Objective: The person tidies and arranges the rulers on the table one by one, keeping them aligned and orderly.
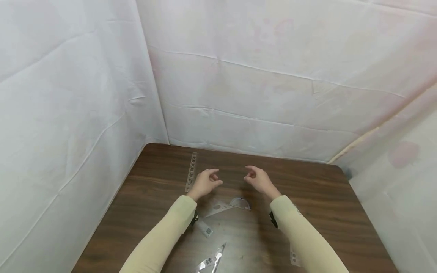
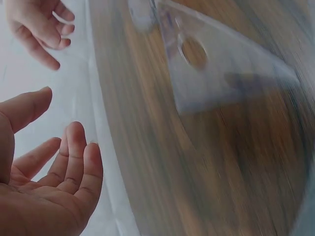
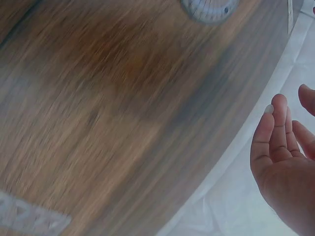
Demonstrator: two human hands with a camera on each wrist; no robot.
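Both hands raised above the worktop (image 1: pixel 307 197), palms turned toward each other, nothing held. Left hand (image 1: pixel 205 182) loosely curled, empty; right hand (image 1: pixel 258 181) the same, fingers relaxed and apart. Wrist views confirm it: left palm (image 2: pixel 44 187) bare and released, right palm (image 3: pixel 285 167) likewise.

Nearest things lie below and toward the body from the hands. Clear set square (image 1: pixel 216 207) flat on the wood just under the left wrist, long edge running roughly left-right; closer to the left hand. Seen large in the left wrist view (image 2: pixel 221 64), with a round hole through it. Small protractor (image 1: pixel 240 203) beside it, between the two forearms, about equally near each hand; half-round, curved edge away from the body. Edge of it visible at top of the right wrist view (image 3: pixel 209 11).

Long perforated ruler (image 1: pixel 192 171) lying front-to-back, just left of the left hand, apart from the fingers. Second set square (image 1: pixel 211 261) near the front edge. Short strip (image 1: pixel 205 228) close by the left sleeve (image 1: pixel 170 227), and another strip (image 1: pixel 293 257) half hidden by the right sleeve (image 1: pixel 304 235).

All pieces thin, flat, transparent plastic, printed scale marks; faint against dark wood-grain laminate, smooth and slightly glossy. White creased sheeting (image 1: pixel 273 76) behind and at both sides.
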